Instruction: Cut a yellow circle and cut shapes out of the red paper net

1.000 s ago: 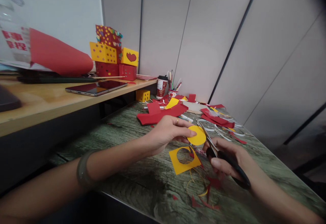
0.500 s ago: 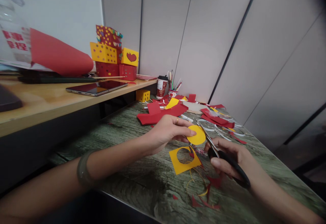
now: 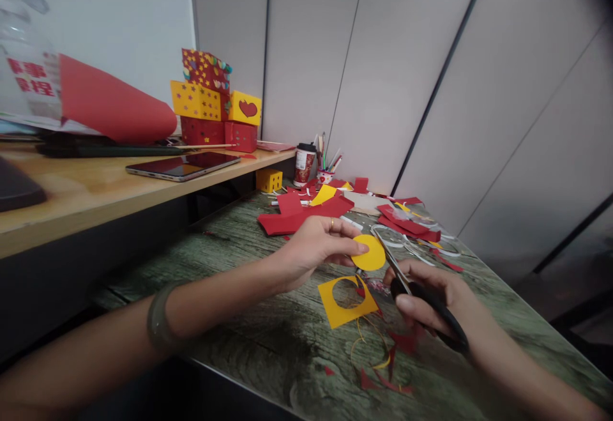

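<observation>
Clamping disc (image 3: 373, 255) in grip of left hand (image 3: 313, 250), scissors (image 3: 416, 292) in that of right hand (image 3: 449, 288), near 1 card (image 3: 349, 316) on surface (image 3: 258, 331).

A: ok so what's the yellow thing? can't see past you

B: paper circle (image 3: 374, 256), plain bright yellow, pretty flat, edge looks clean. It's up off the table, tilted a bit, pinched at its left side in the left hand (image 3: 311, 253).

A: and the scissors (image 3: 405, 284)?

B: black handles, shiny metal blades, gripped in the right hand (image 3: 447, 285). Tips point up and away to the left, blades right along the circle's right edge. Touching or just beside it, honestly can't tell from here.
</observation>
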Demonstrator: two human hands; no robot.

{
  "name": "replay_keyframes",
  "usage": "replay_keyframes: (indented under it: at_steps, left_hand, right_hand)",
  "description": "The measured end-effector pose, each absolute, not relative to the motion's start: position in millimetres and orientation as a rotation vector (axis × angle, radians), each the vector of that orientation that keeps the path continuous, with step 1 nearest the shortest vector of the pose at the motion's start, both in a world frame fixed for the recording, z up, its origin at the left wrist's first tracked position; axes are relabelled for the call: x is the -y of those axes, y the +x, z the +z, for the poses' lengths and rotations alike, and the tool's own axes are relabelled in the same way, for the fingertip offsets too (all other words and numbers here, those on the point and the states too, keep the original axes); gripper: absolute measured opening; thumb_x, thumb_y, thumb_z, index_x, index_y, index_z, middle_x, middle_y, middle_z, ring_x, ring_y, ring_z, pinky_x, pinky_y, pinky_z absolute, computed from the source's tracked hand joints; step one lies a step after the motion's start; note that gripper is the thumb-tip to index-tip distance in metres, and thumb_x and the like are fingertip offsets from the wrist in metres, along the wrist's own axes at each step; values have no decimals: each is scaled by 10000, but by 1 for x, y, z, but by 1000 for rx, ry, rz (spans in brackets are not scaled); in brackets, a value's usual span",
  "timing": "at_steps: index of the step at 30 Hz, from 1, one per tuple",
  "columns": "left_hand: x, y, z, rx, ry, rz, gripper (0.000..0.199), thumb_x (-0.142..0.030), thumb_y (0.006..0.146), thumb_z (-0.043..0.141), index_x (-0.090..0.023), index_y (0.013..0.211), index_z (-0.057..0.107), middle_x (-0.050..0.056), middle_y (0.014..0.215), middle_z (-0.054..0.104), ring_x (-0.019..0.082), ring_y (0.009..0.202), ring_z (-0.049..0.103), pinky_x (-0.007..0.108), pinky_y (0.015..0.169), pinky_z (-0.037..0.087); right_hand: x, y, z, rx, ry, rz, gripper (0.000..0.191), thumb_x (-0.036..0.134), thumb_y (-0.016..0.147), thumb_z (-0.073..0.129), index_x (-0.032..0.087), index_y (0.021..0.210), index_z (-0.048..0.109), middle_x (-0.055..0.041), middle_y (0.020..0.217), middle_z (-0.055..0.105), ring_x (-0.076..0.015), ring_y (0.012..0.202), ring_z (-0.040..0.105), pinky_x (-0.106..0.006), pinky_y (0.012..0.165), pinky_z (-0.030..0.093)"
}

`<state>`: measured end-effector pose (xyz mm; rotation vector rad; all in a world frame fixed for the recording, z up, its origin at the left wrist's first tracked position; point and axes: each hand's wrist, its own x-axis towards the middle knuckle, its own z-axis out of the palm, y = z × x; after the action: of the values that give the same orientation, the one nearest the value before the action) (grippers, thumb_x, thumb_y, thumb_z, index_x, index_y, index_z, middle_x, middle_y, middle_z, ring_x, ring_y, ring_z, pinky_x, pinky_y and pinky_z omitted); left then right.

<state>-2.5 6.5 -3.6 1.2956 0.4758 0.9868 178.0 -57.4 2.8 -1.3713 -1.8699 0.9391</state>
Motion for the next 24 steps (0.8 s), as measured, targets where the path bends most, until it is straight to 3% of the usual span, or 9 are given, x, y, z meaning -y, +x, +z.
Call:
replay_keyframes:
  at_steps: [13,24]
  left_hand:
    - [-5,-3,-1,-538,1348,915,142,-118,612,669,-98,731,596,14,706,577,61,610,532,178,570,418]
    - [-8,-2,-4,-475,1322,968,201,-128,606,685,-111,769,570,5,726,567,62,634,539,158,549,437]
  right_hand:
    - [57,178,3,1937,-1345,882,345,522,641,592,197,705,500,53,540,364,-99,481,323,-211,422,235]
    - [55,181,0,1839,-1385,907,269,399,604,670,204,682,502,72,478,379,-77,408,334,-191,362,279]
